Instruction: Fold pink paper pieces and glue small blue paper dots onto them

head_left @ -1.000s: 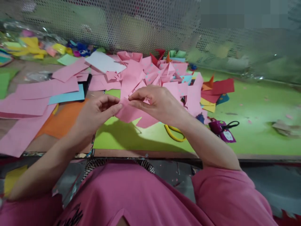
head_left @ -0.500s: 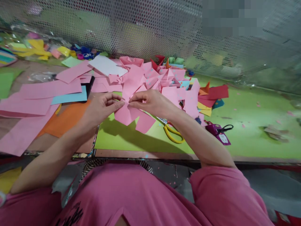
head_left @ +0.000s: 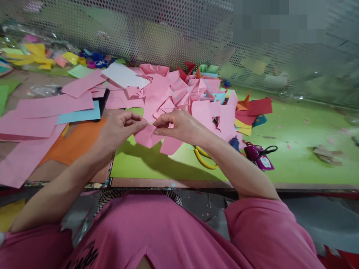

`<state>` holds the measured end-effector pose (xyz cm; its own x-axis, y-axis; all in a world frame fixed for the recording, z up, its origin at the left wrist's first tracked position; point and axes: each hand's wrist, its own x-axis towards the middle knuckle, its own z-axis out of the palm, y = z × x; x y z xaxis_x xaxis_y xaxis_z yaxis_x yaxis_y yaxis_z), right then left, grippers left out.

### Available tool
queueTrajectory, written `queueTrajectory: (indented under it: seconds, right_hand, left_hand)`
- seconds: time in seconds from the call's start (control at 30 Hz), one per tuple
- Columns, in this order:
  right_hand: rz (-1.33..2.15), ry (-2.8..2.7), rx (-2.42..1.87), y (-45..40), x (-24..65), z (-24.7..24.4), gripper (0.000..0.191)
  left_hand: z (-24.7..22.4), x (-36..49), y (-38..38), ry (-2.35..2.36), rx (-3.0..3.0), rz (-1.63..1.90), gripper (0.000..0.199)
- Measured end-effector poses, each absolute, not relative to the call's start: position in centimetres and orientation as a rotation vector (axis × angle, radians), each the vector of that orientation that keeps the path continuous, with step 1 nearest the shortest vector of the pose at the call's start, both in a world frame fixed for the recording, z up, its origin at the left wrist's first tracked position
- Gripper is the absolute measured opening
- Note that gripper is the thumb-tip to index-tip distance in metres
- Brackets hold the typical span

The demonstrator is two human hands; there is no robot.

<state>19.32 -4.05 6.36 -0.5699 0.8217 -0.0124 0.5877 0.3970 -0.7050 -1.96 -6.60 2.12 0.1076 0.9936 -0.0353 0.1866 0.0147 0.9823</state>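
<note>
Left hand (head_left: 120,127) pinching the left edge of a folded pink paper piece (head_left: 153,137) between thumb and forefinger, other fingers curled in. Right hand (head_left: 179,125) gripping the same piece at its top, thumb and forefinger tips almost meeting those of the left. Paper held just above the counter (head_left: 294,157), hanging below and between both hands, lower flaps pointing down toward the body; shadow cast on the green mat (head_left: 157,164) directly beneath.

Beyond the right hand: heap of folded pink papers (head_left: 196,97), some with pale dots, touching and overlapping one another. Further right of that heap: red sheet (head_left: 258,106), with yellow and orange scraps tucked against it. Just under the right wrist: yellow-handled scissors (head_left: 204,158), partly hidden by the forearm. Right of the wrist: small purple tool with black loop (head_left: 259,155), flat on the mat, near the scissors but apart from them.

Left of the left hand: orange sheet (head_left: 74,144), next to the forearm. Past it, long pink strips (head_left: 50,106) overlapping a light blue sheet (head_left: 80,116). Beyond the left hand, well apart: white sheet (head_left: 125,74); farther left, a clutter of yellow and mixed coloured bits (head_left: 36,56) against the perforated metal screen (head_left: 168,30) at the back of the counter.

Pink sleeve and shirt (head_left: 157,231) below both forearms, nearest the camera.
</note>
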Motion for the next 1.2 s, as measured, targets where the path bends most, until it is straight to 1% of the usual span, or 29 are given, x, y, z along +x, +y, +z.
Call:
queueTrajectory:
  seconds: [0.1, 0.2, 0.53, 0.7, 0.9, 0.97, 1.07, 1.1, 1.2]
  right_hand:
    - [1.017, -2.28, -1.2, -4.0, 19.4, 6.1, 0.019]
    - [1.054, -2.256, -1.194, -4.1, 19.6, 6.0, 0.021]
    - [1.131, -2.227, -1.23, -3.8, 19.7, 5.7, 0.025]
    - [1.207, -2.128, -1.259, -3.3, 20.0, 5.4, 0.023]
    - [1.283, -2.096, -1.301, -3.0, 20.4, 5.3, 0.021]
    - [1.325, -2.089, -1.296, -2.9, 20.4, 5.2, 0.02]
    - [1.349, -2.118, -1.278, -2.8, 20.4, 5.0, 0.019]
    - [1.353, -2.138, -1.267, -2.8, 20.4, 4.9, 0.018]
    - [1.361, -2.184, -1.228, -2.6, 20.2, 4.9, 0.021]
  left_hand:
    - [2.2, -1.8, -6.8, 1.234, 1.322, 1.046, 0.014]
    - [2.1, -1.9, -6.8, 1.207, 1.316, 1.044, 0.014]
    - [1.6, -2.0, -5.9, 1.127, 1.206, 0.957, 0.025]
    - [0.7, -2.2, -5.4, 1.195, 1.171, 0.861, 0.036]
    - [-0.2, -2.7, -5.3, 1.169, 1.282, 0.786, 0.028]
    - [-0.3, -2.8, -5.2, 1.168, 1.299, 0.767, 0.031]
    - [-0.4, -2.9, -5.2, 1.209, 1.358, 0.731, 0.042]
    - [-0.4, -2.9, -5.2, 1.212, 1.391, 0.732, 0.042]
    - [-0.3, -2.8, -5.1, 1.175, 1.483, 0.791, 0.033]
